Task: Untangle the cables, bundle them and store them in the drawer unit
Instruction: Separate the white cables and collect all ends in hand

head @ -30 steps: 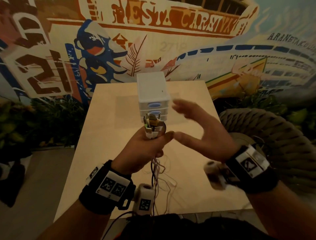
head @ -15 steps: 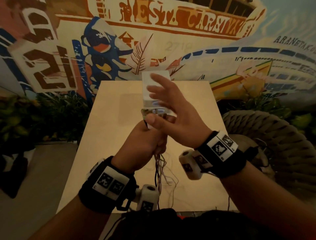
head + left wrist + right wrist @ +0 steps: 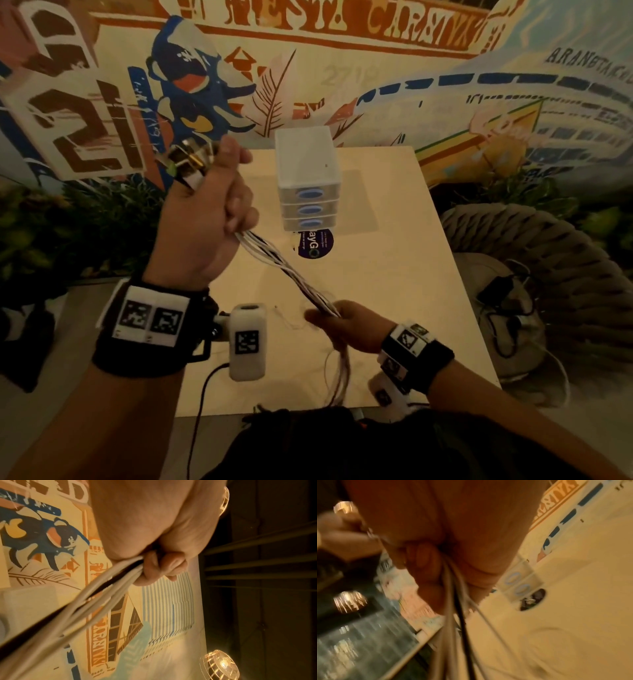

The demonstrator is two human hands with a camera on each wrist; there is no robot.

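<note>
My left hand (image 3: 209,212) is raised at the left and grips a bundle of white and black cables (image 3: 287,270) near their plug ends (image 3: 186,161), which stick out above the fist. The cables run taut down and right to my right hand (image 3: 337,323), which grips them lower, near the table's front. Below it the loose cable tails (image 3: 340,373) hang blurred. In the left wrist view my curled fingers (image 3: 154,568) close round the cables (image 3: 96,597). In the right wrist view the cables (image 3: 453,601) pass under my curled fingers (image 3: 426,566). The white three-drawer unit (image 3: 308,178) stands at the table's far middle, all drawers closed.
The pale wooden table (image 3: 411,274) carries a round dark sticker (image 3: 313,245) just in front of the drawer unit. A woven rope chair (image 3: 534,274) with a black cable on its cushion stands to the right. A painted mural wall is behind, plants at the left.
My left hand has lifted up and to the left with the plug ends. My right hand, which was open near the plugs, has slid down the cables and now grips them lower, pulling them straight.
</note>
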